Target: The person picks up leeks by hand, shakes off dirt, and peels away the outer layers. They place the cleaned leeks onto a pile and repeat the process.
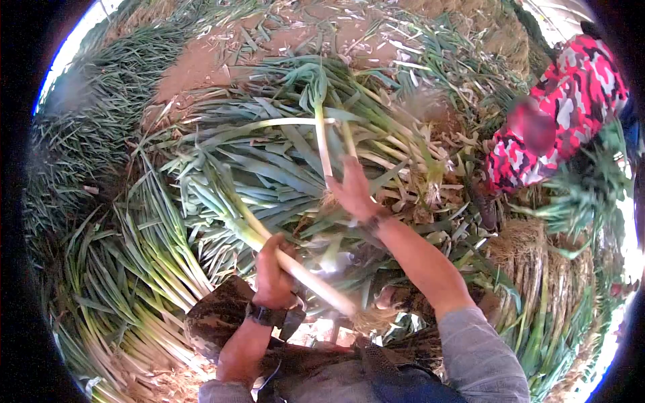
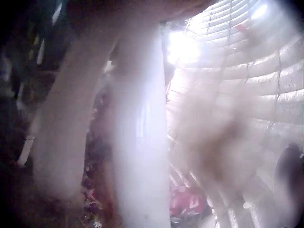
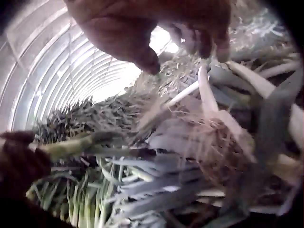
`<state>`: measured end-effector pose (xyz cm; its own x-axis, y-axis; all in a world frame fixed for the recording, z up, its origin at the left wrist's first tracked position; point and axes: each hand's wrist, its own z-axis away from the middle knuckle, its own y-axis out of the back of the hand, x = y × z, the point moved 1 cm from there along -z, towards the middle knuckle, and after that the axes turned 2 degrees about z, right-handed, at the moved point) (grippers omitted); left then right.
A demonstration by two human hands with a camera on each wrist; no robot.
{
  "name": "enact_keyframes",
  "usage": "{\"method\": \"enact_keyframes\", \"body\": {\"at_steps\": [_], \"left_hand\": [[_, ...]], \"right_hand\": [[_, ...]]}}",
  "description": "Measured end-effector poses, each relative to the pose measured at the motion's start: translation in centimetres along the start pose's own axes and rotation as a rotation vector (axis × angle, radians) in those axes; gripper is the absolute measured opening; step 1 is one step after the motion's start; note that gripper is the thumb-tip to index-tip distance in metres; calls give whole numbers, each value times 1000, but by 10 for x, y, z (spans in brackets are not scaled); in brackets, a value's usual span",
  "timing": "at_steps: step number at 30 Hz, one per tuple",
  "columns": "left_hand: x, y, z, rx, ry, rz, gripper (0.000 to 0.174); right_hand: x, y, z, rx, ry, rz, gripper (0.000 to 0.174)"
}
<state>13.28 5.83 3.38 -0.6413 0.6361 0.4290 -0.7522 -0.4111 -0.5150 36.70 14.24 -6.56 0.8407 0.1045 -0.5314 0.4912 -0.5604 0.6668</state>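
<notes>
My left hand (image 1: 272, 272) grips thick leeks (image 1: 312, 285) around their pale shafts, with the green leaves slanting up and left and the roots (image 1: 369, 318) toward my lap. In the left wrist view two white shafts (image 2: 142, 137) run down from the hand, blurred. My right hand (image 1: 353, 191) reaches over the leek pile (image 1: 275, 164), its thumb spread away from the fingers. In the right wrist view its fingertips are right at a white leek shaft (image 3: 206, 92), above a tangle of roots (image 3: 213, 142). Another upright leek (image 1: 321, 134) lies just beyond this hand.
More leeks (image 1: 144, 255) lie along the left. Bundled leeks (image 1: 544, 289) with roots up stand at the right. A person in a red camouflage top (image 1: 564, 107) bends over at the upper right. Bare soil (image 1: 208, 64) shows behind the pile, under an arched cover (image 3: 57, 57).
</notes>
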Motion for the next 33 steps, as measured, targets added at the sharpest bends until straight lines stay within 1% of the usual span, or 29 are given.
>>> {"method": "enact_keyframes", "body": {"at_steps": [1, 2, 4, 5, 6, 7, 8, 9, 10, 11, 12, 13, 14, 15, 16, 18, 19, 20, 21, 22, 24, 25, 26, 28, 29, 30, 31, 32, 33], "left_hand": [[-7, 0, -1, -11, 18, 20, 13], [-16, 17, -21, -61, -41, -43, 15], [-20, 22, -26, 0, -32, -61, 17], [-15, 14, -16, 4, 47, -144, 20], [-7, 4, -4, 8, 44, -128, 20], [1, -5, 9, -19, 2, -167, 23], [3, -7, 17, -45, -36, -206, 28], [3, 9, 7, -378, -420, -679, 35], [-2, 15, 10, -431, -475, -706, 27], [-15, 25, -5, -385, -363, -597, 23], [-18, 20, -10, -341, -257, -490, 19], [-20, 19, -9, -353, -272, -494, 19], [-18, 4, 12, -239, -144, -257, 17], [-13, -4, 31, -120, -9, -23, 17], [-6, -6, 41, -123, -15, -26, 17], [7, -10, 48, -41, 8, -99, 16], [11, -3, 46, -71, -17, -27, 18], [20, -1, 46, -35, -42, -42, 18], [27, 1, 48, -27, -105, -72, 17], [33, 2, 49, -17, -166, -101, 17], [36, 5, 39, 18, -188, -70, 18], [37, 7, 33, 37, -215, -42, 18], [36, 13, 23, 28, -223, -60, 19], [41, 3, 29, 17, -207, -58, 17], [43, 0, 32, -7, -181, -62, 15], [43, 2, 30, -2, -178, -57, 15], [43, 3, 27, -14, -143, -22, 15], [42, 3, 24, -34, -108, 10, 15], [39, 7, 19, 7, -71, 17, 16]], "right_hand": [[1, -13, -8, 86, -14, 135, 36], [-8, -7, -19, 87, -3, 126, 36], [-33, 9, -31, -738, -928, -476, 38], [13, -48, 5, -672, -723, -475, 41], [-13, -25, 14, -685, -714, -468, 41], [-61, 20, 18, -729, -630, -559, 43], [-90, 47, 19, -774, -550, -647, 45], [-86, 43, 30, -788, -554, -639, 45], [-76, 34, 45, -691, -492, -558, 45], [-68, 28, 51, -580, -419, -477, 45], [-61, 28, 47, -564, -414, -475, 45], [-51, 28, 37, -516, -487, -439, 42], [-43, 22, 31, -475, -564, -407, 39], [-34, 6, 32, -462, -538, -387, 42], [-24, -9, 38, -457, -534, -391, 42], [-15, -37, 37, -590, -382, -244, 48], [-16, -50, 37, -593, -374, -248, 48], [-23, -61, 38, -602, -385, -309, 54], [-30, -74, 39, -613, -400, -372, 61], [-35, -88, 40, -623, -403, -379, 61], [-45, -115, 43, -480, -604, -416, 53], [-49, -130, 40, -487, -665, -442, 53], [-56, -134, 36, -502, -664, -447, 53], [-72, -130, 23, -477, -660, -595, 44], [-65, -136, 22, -606, -779, -762, 33], [-51, -151, 32, -613, -781, -758, 33], [-29, -169, 43, -600, -771, -731, 43], [-16, -175, 47, -580, -759, -701, 53], [-17, -165, 41, -570, -751, -691, 53]]}}
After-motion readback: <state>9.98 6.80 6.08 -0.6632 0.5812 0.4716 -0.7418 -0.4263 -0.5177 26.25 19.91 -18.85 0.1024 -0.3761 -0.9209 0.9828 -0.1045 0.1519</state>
